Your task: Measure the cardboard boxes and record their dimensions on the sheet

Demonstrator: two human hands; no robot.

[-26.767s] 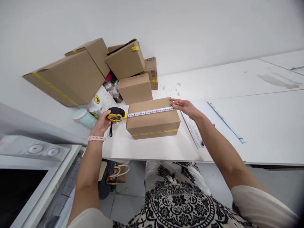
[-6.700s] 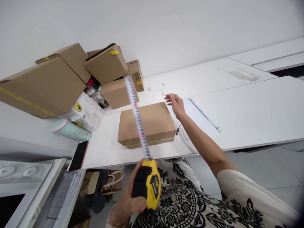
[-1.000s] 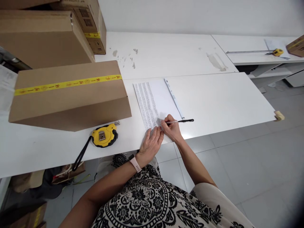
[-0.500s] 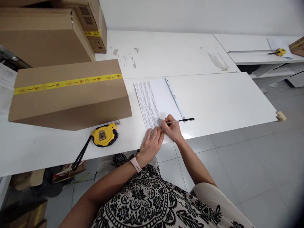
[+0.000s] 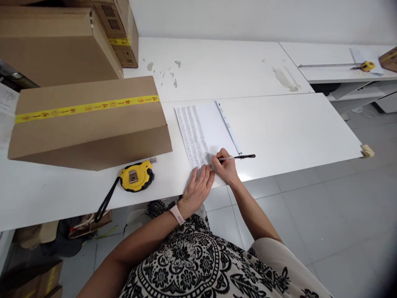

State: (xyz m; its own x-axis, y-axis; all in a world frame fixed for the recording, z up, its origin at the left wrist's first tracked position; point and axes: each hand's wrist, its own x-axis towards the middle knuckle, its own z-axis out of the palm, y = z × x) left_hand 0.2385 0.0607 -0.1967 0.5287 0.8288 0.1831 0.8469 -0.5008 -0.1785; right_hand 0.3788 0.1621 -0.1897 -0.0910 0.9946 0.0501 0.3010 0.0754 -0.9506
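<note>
Several columns of small handwriting fill the left part of a white sheet of paper (image 5: 214, 124) on the table. My right hand (image 5: 226, 167) is closed around a pen (image 5: 245, 157), its tip at the lower end of the rightmost column. Flat on the sheet's bottom edge lies my left hand (image 5: 200, 186), fingers stretched out, close beside the right one. A pale blue printed strip (image 5: 228, 126) runs along the paper's right side. To the left of my left hand rests a yellow and black tape measure (image 5: 136, 176) with a black wrist strap.
A taped cardboard box (image 5: 89, 120) stands left on the white table (image 5: 288, 132), with more boxes (image 5: 58, 54) behind it. Another tape measure (image 5: 367, 66), partly pulled out, lies far right. A corner guard (image 5: 367, 151) covers the table's right corner.
My right hand and the pen have shifted very slightly. The left hand stays in place on the paper. The view has moved a little.
</note>
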